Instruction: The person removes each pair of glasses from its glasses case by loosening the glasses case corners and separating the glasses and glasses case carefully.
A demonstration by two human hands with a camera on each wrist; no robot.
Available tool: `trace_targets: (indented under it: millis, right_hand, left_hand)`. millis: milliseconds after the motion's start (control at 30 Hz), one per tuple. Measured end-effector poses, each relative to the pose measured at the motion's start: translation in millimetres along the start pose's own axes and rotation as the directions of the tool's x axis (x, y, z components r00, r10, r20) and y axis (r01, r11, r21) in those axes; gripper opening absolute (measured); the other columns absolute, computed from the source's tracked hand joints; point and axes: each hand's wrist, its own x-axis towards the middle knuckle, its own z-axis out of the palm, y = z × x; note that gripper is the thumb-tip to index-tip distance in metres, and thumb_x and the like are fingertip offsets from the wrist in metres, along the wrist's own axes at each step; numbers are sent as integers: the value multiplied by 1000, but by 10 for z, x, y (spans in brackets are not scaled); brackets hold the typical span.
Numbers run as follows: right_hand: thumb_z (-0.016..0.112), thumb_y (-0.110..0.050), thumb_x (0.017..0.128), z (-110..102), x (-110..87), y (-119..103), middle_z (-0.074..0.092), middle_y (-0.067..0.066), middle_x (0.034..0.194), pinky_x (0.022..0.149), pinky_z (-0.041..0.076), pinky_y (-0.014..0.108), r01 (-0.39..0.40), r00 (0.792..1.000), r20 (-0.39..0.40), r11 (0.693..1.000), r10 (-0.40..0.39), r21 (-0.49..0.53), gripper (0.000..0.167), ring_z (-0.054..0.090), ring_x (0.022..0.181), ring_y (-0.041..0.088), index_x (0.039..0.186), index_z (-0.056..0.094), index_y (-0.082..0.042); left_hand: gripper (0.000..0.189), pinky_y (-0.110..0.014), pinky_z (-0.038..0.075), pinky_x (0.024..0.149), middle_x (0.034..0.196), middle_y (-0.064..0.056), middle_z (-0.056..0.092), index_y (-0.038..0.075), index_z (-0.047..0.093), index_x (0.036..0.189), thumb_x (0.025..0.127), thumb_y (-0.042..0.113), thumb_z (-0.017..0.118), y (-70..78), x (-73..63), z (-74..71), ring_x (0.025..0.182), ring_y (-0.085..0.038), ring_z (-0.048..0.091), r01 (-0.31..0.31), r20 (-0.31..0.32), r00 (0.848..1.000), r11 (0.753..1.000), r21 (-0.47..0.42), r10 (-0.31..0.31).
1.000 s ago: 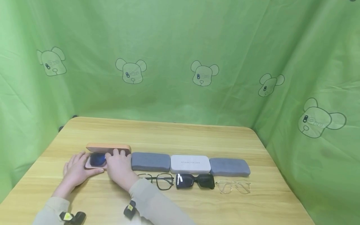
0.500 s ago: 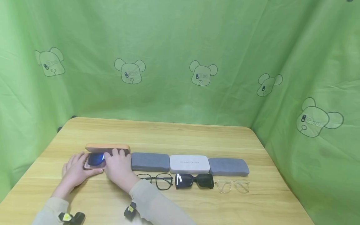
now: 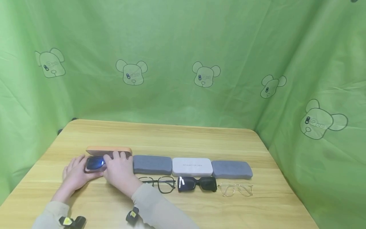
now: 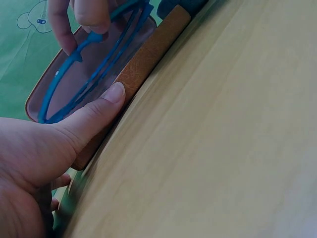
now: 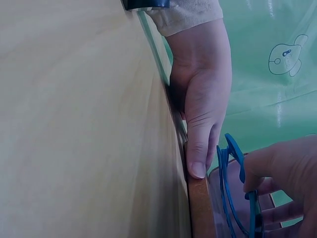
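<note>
At the left of the table, an orange-brown glasses case [image 3: 110, 149] stands with its lid raised at the back. My left hand [image 3: 75, 174] holds the case, its thumb lying along the front wall, as the left wrist view shows. Blue-framed sunglasses [image 3: 94, 163] with dark blue lenses are between my hands, over the case's pinkish inside. My right hand [image 3: 118, 170] pinches them near the middle of the frame. In the left wrist view the blue frame [image 4: 55, 82] is tilted, temples folded. The right hand hides the right half of the sunglasses in the head view.
Right of the orange case, a grey case [image 3: 152, 164], a white case [image 3: 192, 166] and another grey case [image 3: 232, 170] form a row, lids down. In front lie black-rimmed glasses [image 3: 166, 185], black sunglasses [image 3: 197, 184] and clear-framed glasses [image 3: 235, 189]. Green curtain [image 3: 171, 38] surrounds the table.
The sunglasses have shifted a little left and tipped, covering more of the case's inside. My right hand has moved slightly left with them. My left hand keeps its place on the case.
</note>
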Motion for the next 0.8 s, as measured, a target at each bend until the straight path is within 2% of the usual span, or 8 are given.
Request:
trace_targets:
  millis: [233,800]
  right_hand:
    - [67,-50,81,-23,-44,6,59,-9,102,79,49,37,4,999,-49,1000,-3,13,32,56,93,13,107,57,-35]
    - [63,-46,83,-92,-175,65,57,-9,99,74,47,34,23,998,-58,1000,-22,11,31,54,88,11,111,55,-36]
  left_hand:
    - [106,-79,6,104,149,-38,22,-6,35,142,70,60,77,-12,0,-3,135,-62,13,4,9,1000,1000,-5,-4]
    - [108,-81,4,103,149,-39,21,-2,32,146,70,59,78,-20,-5,0,135,-63,11,-12,6,1000,1000,-9,12]
